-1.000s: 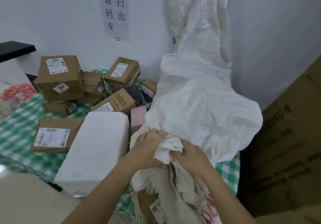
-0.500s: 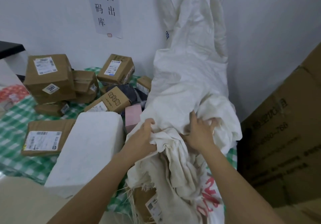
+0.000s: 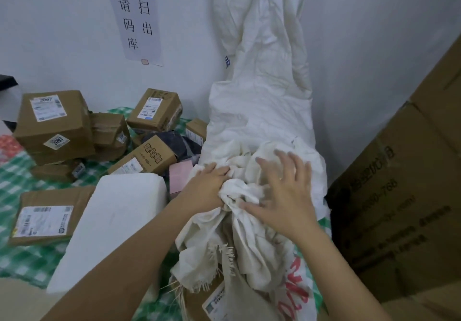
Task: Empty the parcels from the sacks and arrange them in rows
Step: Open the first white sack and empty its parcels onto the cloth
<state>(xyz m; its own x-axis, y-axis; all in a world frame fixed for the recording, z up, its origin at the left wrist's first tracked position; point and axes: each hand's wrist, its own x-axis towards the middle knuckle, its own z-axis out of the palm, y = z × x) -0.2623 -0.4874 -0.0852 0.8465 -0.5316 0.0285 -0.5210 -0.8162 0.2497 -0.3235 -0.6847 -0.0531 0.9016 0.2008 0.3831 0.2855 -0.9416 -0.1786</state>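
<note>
Progress: partly done. White sack (image 3: 259, 111) stands centre frame, leaning on the wall, its bunched mouth low centre. Left hand (image 3: 207, 188) grips that bunched cloth, fingers curled into it. Right hand (image 3: 287, 196) over the sack, fingers spread, blurred; holds nothing that I can see. Out already: brown parcels (image 3: 53, 123) heaped at left on the green-checked worktop (image 3: 27, 261), white parcel (image 3: 117, 223) lower left. No rows yet. 1 labelled box (image 3: 214, 303) shows at the frayed opening, bottom centre. Left to do, by my judgement: finish emptying, then line up
</note>
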